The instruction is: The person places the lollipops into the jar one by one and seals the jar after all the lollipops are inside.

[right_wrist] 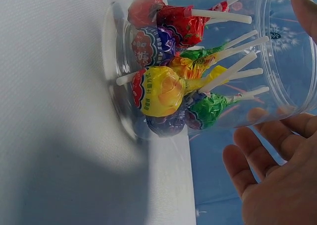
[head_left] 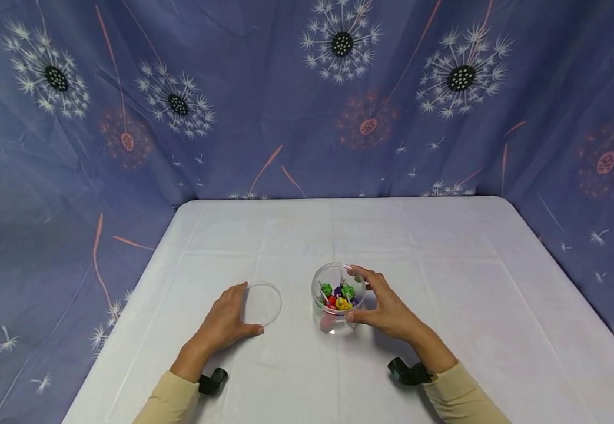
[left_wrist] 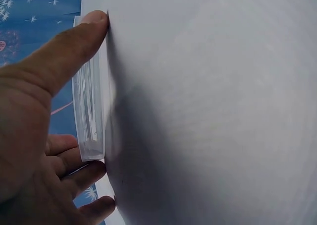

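Note:
In the head view, a round clear plastic lid [head_left: 269, 285] lies on the white table. My left hand [head_left: 223, 320] holds it at the left, with the thumb on the near edge and the fingers by the far edge. Seen side-on in the left wrist view, the lid [left_wrist: 89, 111] shows a ridged rim between thumb and fingers. To its right stands a clear plastic jar [head_left: 324, 321], upright and uncovered, with several wrapped lollipops [right_wrist: 166, 88] inside. My right hand [head_left: 386, 306] grips the jar near its top from the right, thumb in front and fingers behind.
A white cloth covers the table [head_left: 444, 265]. Blue curtain fabric [head_left: 264, 88] with dandelion prints hangs behind the table and along both sides. Dark camera mounts [head_left: 410, 372] sit at both wrists.

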Demonstrator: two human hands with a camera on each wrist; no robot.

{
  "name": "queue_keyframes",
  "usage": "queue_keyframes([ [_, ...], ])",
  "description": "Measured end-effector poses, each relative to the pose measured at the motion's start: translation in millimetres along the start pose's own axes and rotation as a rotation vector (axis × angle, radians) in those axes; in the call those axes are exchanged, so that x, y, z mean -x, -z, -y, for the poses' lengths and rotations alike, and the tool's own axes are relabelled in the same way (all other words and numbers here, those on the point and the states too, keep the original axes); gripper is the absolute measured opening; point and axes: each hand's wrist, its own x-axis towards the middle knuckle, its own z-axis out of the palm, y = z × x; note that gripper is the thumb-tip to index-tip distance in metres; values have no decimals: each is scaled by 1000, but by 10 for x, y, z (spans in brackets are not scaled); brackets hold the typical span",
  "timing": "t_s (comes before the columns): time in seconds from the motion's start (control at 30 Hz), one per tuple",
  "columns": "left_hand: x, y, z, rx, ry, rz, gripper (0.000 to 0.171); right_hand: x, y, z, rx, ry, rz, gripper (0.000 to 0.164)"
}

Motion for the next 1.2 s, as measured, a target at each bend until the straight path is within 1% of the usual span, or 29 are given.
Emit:
queue_keyframes([
  [0.23,-6,53,-65,26,-1,-20,102,2,-4,4,-6,-5,-7,89],
  [0.4,-35,126,-152,60,20,-4,105,0,-4,12,7,-15,-8,89],
  [0.6,-48,251,-268,161,16,14,106,7,-4,19,12,-14,-12,89],
  [0.77,-47,358,-360,240,27,34,106,5,-5,16,14,-11,-12,88],
  [0.87,-48,423,-409,272,21,29,106,1,-5,13,13,-9,-12,89],
  [1.0,-45,498,-458,311,1,5,107,1,-3,14,11,-9,-14,90],
  [1.2,-38,566,-533,367,-29,-17,110,3,-6,9,12,-20,-13,89],
])
